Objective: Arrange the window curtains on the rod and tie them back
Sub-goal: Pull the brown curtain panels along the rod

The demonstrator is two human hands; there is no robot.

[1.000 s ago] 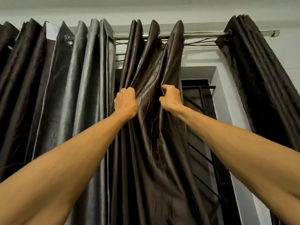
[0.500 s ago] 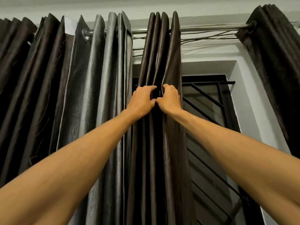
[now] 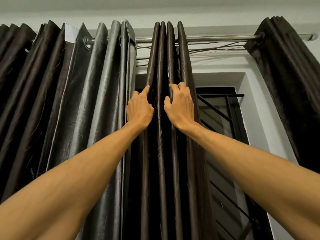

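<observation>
Both arms were raised. Folds of the bunched brown curtain, hung from the rod, were pinched by the left hand and gripped by the right hand. A barred window was seen behind, set in a white wall.

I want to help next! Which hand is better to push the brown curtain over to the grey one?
Probably the right hand: it holds the brown curtain on its window side, so it can push left. The left hand sits against the grey curtain.

Both hands, left hand and right hand, hold the middle curtain pleated (below the rod).
</observation>
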